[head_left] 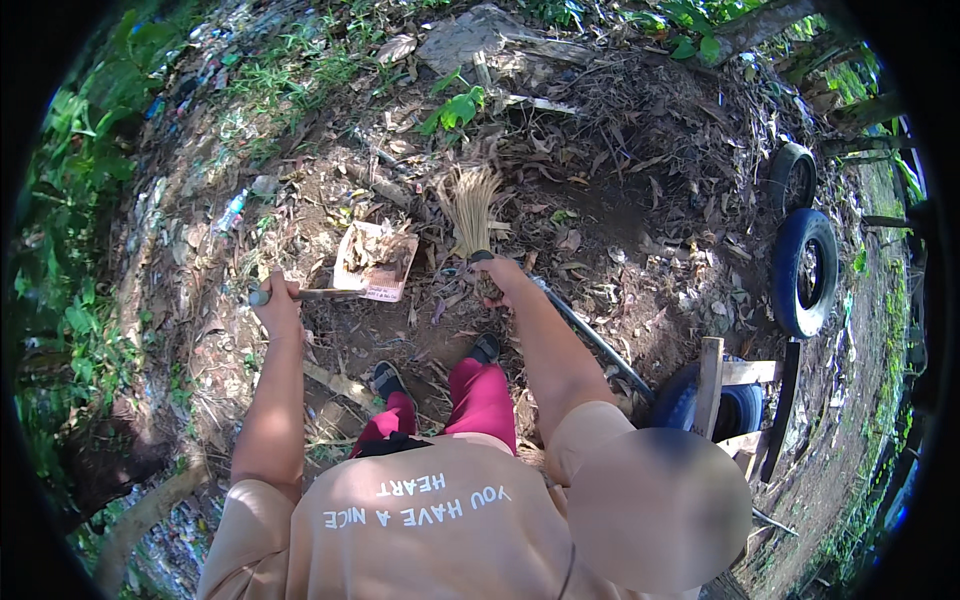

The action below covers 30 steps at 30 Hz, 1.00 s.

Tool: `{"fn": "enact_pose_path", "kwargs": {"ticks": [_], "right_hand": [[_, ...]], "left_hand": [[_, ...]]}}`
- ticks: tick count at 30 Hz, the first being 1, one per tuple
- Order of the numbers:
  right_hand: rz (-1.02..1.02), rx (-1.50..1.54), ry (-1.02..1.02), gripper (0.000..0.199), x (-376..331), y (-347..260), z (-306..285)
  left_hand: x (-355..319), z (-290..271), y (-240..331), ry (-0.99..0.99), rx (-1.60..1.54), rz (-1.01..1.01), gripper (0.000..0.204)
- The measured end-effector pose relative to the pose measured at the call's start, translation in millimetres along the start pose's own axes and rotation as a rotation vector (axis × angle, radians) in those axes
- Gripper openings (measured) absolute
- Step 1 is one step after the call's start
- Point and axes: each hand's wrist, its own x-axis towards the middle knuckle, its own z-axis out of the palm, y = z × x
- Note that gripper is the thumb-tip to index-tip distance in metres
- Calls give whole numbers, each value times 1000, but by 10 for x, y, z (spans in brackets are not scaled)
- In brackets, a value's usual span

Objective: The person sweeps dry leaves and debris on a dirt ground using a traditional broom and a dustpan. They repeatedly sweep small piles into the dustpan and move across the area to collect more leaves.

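My left hand [280,306] is closed round the wooden handle [332,294] of a dustpan. The pan [346,264] is pale and boxy, and brown dry leaves [380,246] lie heaped in it. It sits low over the dirt, left of centre. In my right hand [500,277] is a short hand broom, gripped by its dark-bound end. Its straw bristles [470,208] fan out away from me, over the leaf litter to the right of the pan. Part of the broom's grip is hidden by my fingers.
Dry leaves and twigs cover the ground [620,200]. A long pole [597,335] lies right of my right forearm. Farther right are a blue tyre [790,275], a dark tyre [777,172] and a wooden frame [709,390]. A plastic bottle [232,212] lies left; a flat rock [465,38] is far ahead.
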Motion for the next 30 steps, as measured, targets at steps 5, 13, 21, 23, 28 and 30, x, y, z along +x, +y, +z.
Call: {"fn": "enact_pose_path", "kwargs": {"ticks": [5,13,21,23,28,30], "right_hand": [[-163,102,-147,46,-816,291,-382],[-154,299,319,27,-1114,950,-994],[119,58,11,17,-517,1022,464],[21,97,-55,22,-680,979,613],[-130,264,-72,39,-1385,1387,738],[-94,403,41,44,-1538,1676,877]], "left_hand": [[81,-54,-72,-63,-10,21,32],[192,-377,-127,-71,-92,43,31],[78,-805,-161,-41,-68,-30,32],[86,-841,-169,-32,-69,-48,33],[188,-997,-183,-14,-38,-28,32],[194,-1067,-220,23,-48,-47,34]]}}
